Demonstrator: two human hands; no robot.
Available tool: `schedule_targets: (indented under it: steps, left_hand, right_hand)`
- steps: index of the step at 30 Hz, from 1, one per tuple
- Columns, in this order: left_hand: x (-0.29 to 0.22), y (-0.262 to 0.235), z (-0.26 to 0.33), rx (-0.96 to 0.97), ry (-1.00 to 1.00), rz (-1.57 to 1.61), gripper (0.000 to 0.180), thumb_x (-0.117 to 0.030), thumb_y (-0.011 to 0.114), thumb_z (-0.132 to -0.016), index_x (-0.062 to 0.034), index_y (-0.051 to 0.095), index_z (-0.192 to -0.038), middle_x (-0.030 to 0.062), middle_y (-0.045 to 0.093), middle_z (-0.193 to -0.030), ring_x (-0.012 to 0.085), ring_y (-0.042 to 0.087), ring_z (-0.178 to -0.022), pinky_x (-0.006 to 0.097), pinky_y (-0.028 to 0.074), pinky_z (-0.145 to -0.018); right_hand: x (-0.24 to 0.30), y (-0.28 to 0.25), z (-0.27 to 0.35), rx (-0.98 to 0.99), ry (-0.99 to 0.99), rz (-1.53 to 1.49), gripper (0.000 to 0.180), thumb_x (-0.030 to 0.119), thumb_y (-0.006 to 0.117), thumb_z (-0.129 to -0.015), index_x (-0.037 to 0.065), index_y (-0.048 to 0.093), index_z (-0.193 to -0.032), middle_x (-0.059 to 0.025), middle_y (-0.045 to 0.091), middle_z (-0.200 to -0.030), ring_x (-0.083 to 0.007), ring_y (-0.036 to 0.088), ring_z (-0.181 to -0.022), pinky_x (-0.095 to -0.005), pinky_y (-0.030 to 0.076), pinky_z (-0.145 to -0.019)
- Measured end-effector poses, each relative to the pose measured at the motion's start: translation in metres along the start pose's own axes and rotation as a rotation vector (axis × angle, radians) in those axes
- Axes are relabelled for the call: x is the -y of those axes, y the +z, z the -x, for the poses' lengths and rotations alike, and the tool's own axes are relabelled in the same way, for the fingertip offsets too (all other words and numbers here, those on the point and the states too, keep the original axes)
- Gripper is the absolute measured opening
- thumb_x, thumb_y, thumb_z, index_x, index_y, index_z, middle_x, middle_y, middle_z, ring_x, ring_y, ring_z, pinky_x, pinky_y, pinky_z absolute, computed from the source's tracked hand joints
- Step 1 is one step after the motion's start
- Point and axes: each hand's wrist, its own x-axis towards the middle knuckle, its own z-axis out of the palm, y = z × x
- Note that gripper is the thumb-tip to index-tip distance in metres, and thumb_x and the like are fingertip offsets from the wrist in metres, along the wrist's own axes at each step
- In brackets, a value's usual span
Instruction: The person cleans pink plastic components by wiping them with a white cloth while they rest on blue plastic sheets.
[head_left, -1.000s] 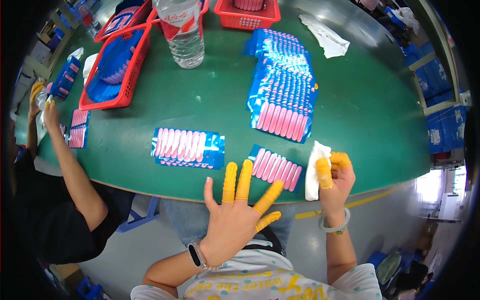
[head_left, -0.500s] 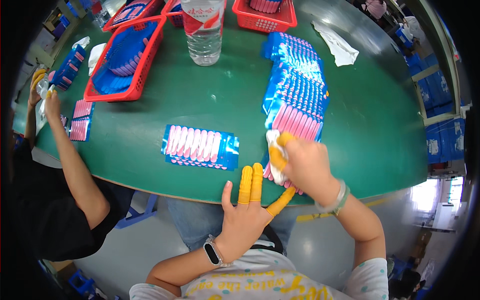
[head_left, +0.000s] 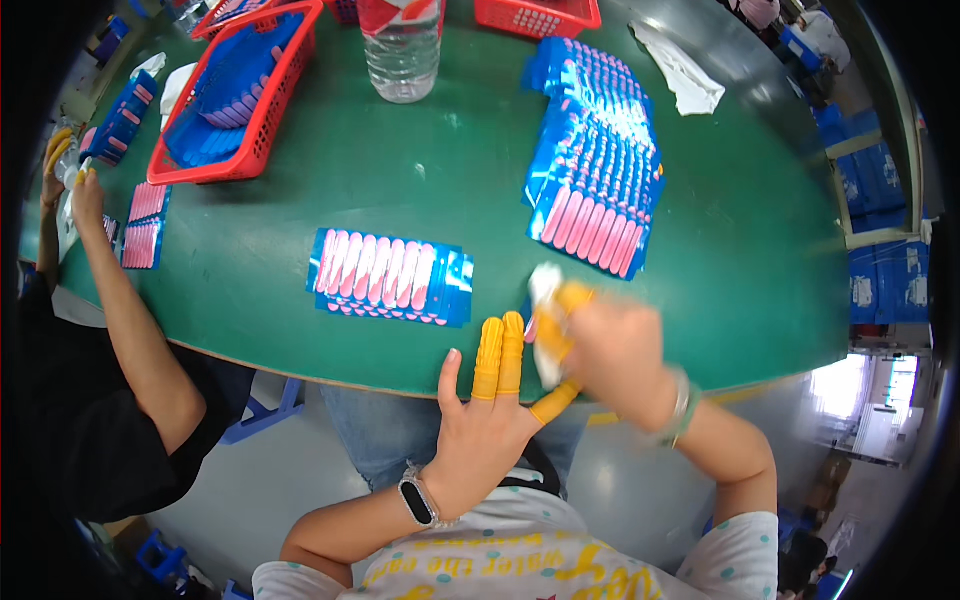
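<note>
A wad of white cloth (head_left: pixel 546 300) is pinched in my right hand (head_left: pixel 612 345), which is blurred by motion near the table's front edge. It presses on a blue and pink sheet (head_left: pixel 529 327), mostly hidden under the hand and cloth. My left hand (head_left: pixel 487 425) lies beside it with fingers spread and holds nothing; its thumb reaches toward the sheet. Yellow finger cots cover some fingers on both hands. Left of them lies a small stack of blue sheets with pink rounded strips (head_left: pixel 376 277). Beyond my right hand, similar sheets (head_left: pixel 597 160) overlap in a long fanned row.
A red basket (head_left: pixel 255 135) of blue sheets stands at the back left, beside a clear water bottle (head_left: pixel 402 60). Another red basket (head_left: pixel 540 18) is at the far edge. A white cloth (head_left: pixel 680 68) lies at the back right. A co-worker's arm (head_left: pixel 135 295) is at the left.
My right hand and the cloth have shifted slightly on the sheet. A green gap now shows between them and the fanned row. The whole view has shifted a little.
</note>
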Motion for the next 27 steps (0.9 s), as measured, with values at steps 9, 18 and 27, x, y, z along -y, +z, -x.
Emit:
schedule_targets:
  steps: [9, 18, 27]
  left_hand:
    - [-0.003, 0.002, -0.001, -0.009, -0.002, 0.033, 0.053, -0.026, 0.053, -0.092, -0.0490, 0.047, -0.140, 0.0261, 0.040, -0.147, 0.0377, 0.036, -0.139, 0.063, 0.018, -0.108]
    - [-0.005, 0.006, -0.002, -0.025, -0.033, -0.003, 0.054, -0.022, 0.048, -0.094, -0.0485, 0.043, -0.141, 0.0247, 0.042, -0.146, 0.0361, 0.040, -0.137, 0.059, 0.023, -0.107]
    - [-0.002, 0.001, -0.004, -0.014, -0.012, -0.036, 0.058, -0.019, 0.050, -0.092, -0.0493, 0.044, -0.141, 0.0275, 0.042, -0.145, 0.0366, 0.042, -0.136, 0.057, 0.023, -0.108]
  right_hand:
    - [0.003, 0.001, -0.012, -0.091, 0.126, 0.042, 0.017, 0.018, 0.072, -0.074, 0.009, 0.059, -0.075, -0.0060, 0.057, -0.066, -0.0228, 0.061, -0.059, -0.0351, 0.048, -0.051]
    - [-0.003, 0.000, -0.010, -0.021, 0.042, 0.029, 0.016, 0.018, 0.070, -0.074, 0.009, 0.058, -0.080, -0.0071, 0.058, -0.070, -0.0236, 0.062, -0.060, -0.0373, 0.047, -0.050]
    - [0.002, -0.004, 0.008, 0.034, -0.049, 0.043, 0.015, 0.019, 0.068, -0.074, 0.011, 0.055, -0.077, -0.0067, 0.056, -0.069, -0.0243, 0.060, -0.058, -0.0368, 0.046, -0.049]
